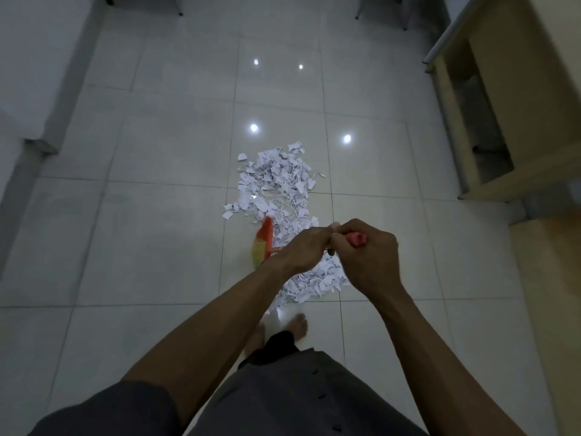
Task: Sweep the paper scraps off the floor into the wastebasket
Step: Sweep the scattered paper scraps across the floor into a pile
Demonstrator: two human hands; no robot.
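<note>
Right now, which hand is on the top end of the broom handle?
The right hand: its fingers curl round the handle's red end cap. The left hand grips lower down, nearer the broom head.

Two hands, the left hand [301,250] and the right hand [367,256], both curl round the handle of one broom [264,243]. Its head lies just left of the left fingers. One heap of paper scraps [276,177] spreads beyond and beneath the fingers, too many pieces to count. Four light reflections [254,128] lie farther out. Two bare feet [300,325] are nearer than the fingers. One wooden desk [503,89] stands far to their right. Three metal furniture legs [180,13] are farthest off.
</note>
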